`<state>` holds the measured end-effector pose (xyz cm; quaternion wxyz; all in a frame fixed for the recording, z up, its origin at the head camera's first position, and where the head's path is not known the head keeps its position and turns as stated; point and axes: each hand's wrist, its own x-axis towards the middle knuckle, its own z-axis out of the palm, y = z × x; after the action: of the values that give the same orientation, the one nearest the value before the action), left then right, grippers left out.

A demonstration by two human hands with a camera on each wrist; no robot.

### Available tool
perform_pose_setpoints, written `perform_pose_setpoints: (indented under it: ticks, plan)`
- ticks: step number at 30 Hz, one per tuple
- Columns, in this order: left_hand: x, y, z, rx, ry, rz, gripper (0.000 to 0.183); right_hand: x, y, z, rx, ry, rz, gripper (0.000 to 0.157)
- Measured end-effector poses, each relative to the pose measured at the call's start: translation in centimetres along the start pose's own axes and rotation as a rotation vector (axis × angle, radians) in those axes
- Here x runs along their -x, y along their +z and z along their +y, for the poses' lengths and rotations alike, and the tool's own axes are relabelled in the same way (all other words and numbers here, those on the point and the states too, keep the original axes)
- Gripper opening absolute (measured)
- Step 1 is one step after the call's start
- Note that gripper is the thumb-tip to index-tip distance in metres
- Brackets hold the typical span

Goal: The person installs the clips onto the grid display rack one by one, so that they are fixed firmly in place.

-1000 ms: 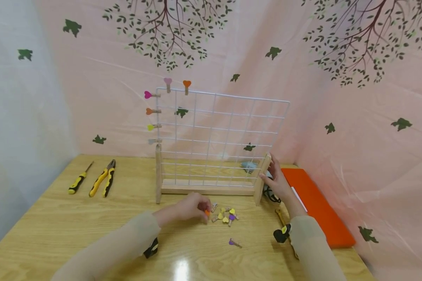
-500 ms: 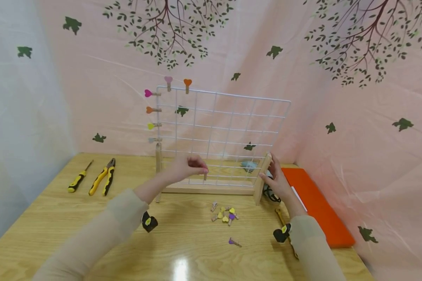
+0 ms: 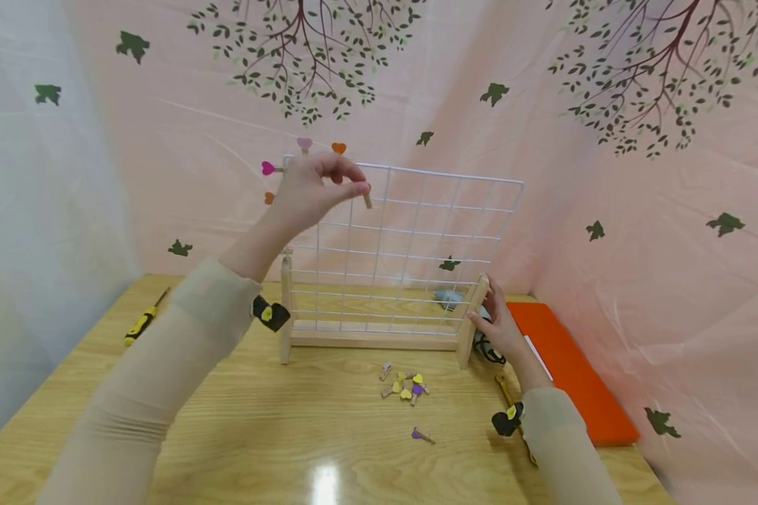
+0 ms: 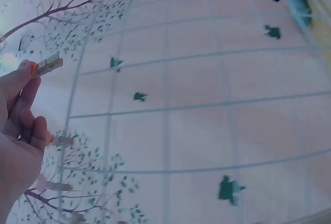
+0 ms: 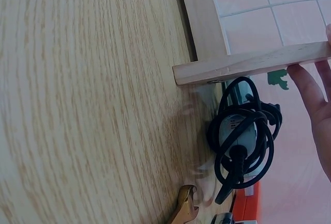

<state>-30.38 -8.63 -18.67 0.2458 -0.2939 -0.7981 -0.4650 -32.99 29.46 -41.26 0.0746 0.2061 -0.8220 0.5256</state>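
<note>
My left hand [image 3: 318, 189] pinches a small wooden clothespin [image 4: 49, 64] with an orange end between thumb and fingertips, in front of the upper left of the white wire grid [image 3: 388, 210]. My right hand [image 3: 497, 319] holds the right wooden post [image 3: 472, 322] of the grid's stand. Heart-topped clothespins are clipped on the grid: a pale pink one [image 3: 304, 144] and an orange one [image 3: 339, 148] on the top wire, a magenta one [image 3: 268, 168] and an orange one [image 3: 269, 198] on the left side. The hand and forearm hide part of that side.
Several clothespins [image 3: 406, 394] with yellow and purple hearts lie before the stand, with a purple one [image 3: 422, 435] nearer. A screwdriver [image 3: 140, 325] lies at the left. Behind the right post is a corded tool [image 5: 243, 136]; a wrench [image 5: 185, 206] and an orange case [image 3: 568, 372] lie to the right.
My left hand has picked the orange clothespin from the table and lifted it up to near the grid's top edge. The right hand stays on the post.
</note>
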Motion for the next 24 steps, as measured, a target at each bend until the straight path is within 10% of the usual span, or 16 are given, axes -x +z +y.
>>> perform_pose_setpoints:
  ticks: [10, 24]
  plan:
    - [-5.0, -1.8, 1.9, -0.196, 0.006, 0.043, 0.022, 0.3, 0.1, -1.2, -0.036, 0.016, -0.005, 0.08]
    - [-6.6, -0.8, 1.2, -0.338, 0.025, -0.045, 0.016, 0.0, -0.1, 0.3, -0.001, 0.01, -0.001, 0.08]
